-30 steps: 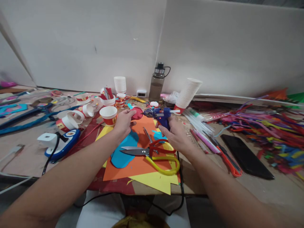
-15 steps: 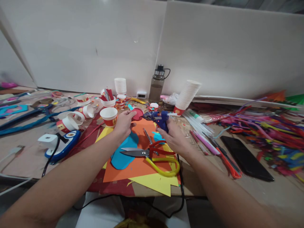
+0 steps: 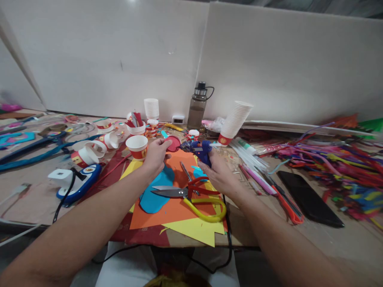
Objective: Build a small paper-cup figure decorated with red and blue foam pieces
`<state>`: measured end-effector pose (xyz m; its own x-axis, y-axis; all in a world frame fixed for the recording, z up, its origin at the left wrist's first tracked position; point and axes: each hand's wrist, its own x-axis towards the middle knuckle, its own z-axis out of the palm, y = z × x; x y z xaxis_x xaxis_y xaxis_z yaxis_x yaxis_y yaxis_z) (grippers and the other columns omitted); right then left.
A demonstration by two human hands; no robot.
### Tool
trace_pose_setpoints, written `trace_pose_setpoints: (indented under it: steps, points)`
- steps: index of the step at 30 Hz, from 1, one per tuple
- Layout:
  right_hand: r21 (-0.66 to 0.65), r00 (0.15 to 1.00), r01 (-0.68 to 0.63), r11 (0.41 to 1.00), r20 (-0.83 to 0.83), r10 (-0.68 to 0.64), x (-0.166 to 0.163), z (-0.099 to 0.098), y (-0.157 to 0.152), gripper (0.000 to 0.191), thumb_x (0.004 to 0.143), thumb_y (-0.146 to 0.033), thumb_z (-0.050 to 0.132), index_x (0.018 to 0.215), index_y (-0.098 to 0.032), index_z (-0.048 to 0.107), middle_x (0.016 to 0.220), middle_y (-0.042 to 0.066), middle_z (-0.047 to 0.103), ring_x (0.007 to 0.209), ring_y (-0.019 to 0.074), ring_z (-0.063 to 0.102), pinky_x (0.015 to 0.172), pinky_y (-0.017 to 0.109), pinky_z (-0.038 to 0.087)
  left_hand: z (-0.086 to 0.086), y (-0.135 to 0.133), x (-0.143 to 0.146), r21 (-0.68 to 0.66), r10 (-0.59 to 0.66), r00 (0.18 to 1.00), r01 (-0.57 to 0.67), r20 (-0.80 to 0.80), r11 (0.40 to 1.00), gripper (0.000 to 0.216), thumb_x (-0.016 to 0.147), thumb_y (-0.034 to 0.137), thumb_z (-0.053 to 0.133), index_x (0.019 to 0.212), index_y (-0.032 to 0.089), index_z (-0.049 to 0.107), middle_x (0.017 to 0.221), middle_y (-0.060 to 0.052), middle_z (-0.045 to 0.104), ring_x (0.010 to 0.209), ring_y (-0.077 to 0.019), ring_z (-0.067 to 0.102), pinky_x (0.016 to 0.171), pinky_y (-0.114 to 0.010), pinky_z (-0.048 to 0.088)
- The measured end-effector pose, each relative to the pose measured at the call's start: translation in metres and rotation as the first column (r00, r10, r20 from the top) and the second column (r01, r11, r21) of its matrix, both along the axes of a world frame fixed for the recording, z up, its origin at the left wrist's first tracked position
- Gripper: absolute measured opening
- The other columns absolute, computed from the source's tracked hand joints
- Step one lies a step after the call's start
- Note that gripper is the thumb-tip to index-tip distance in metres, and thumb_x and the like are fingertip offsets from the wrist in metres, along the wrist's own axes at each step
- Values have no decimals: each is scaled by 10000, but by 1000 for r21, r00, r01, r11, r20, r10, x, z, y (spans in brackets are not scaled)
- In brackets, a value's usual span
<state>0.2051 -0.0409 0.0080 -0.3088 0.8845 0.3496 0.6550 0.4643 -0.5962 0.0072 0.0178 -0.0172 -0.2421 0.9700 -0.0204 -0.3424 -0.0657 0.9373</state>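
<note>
My left hand (image 3: 158,155) pinches a small round red disc (image 3: 172,144) with a raised rim above the paper. In my right hand (image 3: 218,169) is a blue glue gun (image 3: 203,149), gripped by its handle, with a white glue stick at its back end. Its nozzle points left and meets the disc's right edge; whether they touch I cannot tell. Below both hands lie scissors (image 3: 173,192) with one red and one yellow handle, blades parted. Under them are a blue foam piece (image 3: 158,195) and orange paper (image 3: 143,221).
A paper cup (image 3: 137,146) stands left of my left hand. Behind are a water bottle (image 3: 197,107) and a leaning cup stack (image 3: 237,121). At right lie a black phone (image 3: 309,198) and colourful pipe cleaners (image 3: 335,159). A power strip (image 3: 79,187) sits at left. The glue gun's cord hangs over the table edge.
Almost nothing differs. The disc and the glue gun stay in the same place, and both hands keep their hold.
</note>
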Motion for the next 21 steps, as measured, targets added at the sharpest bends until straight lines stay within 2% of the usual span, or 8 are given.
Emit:
trace_pose_setpoints:
  steps: [5,9,15,21]
  points:
    - [8,1000,-15,1000,-12,15,0,0,0,291,868,-266,481,1145,-180,502,1021,100,643,884,234,577,779,370,469,-1,0,0,46,13,999,-10,-52,999,222,630,309,747,684,172,581,649,17,572,547,-95,518,418,-185,363]
    - [-6,1000,-20,1000,-16,20,0,1,0,330,870,-270,478,1182,-165,500,1062,116,638,920,246,578,803,385,466,-3,1,-1,139,36,982,-10,-185,990,187,700,320,707,727,177,591,648,17,571,540,-98,497,470,-212,363]
    - [-17,999,-21,1000,-24,21,-1,3,-2,351,872,-264,479,1210,-169,487,1123,122,631,977,253,577,850,393,458,2,-4,-3,291,160,910,-45,-383,956,166,739,292,695,704,186,572,619,39,514,586,-104,435,576,-227,335]
    - [-42,999,26,999,20,-25,-3,5,-4,316,864,-244,479,1168,-160,490,1093,130,642,945,255,590,815,383,462,12,-12,-2,311,213,827,-49,-521,949,120,762,247,661,728,184,565,628,36,510,602,-116,435,605,-240,333]
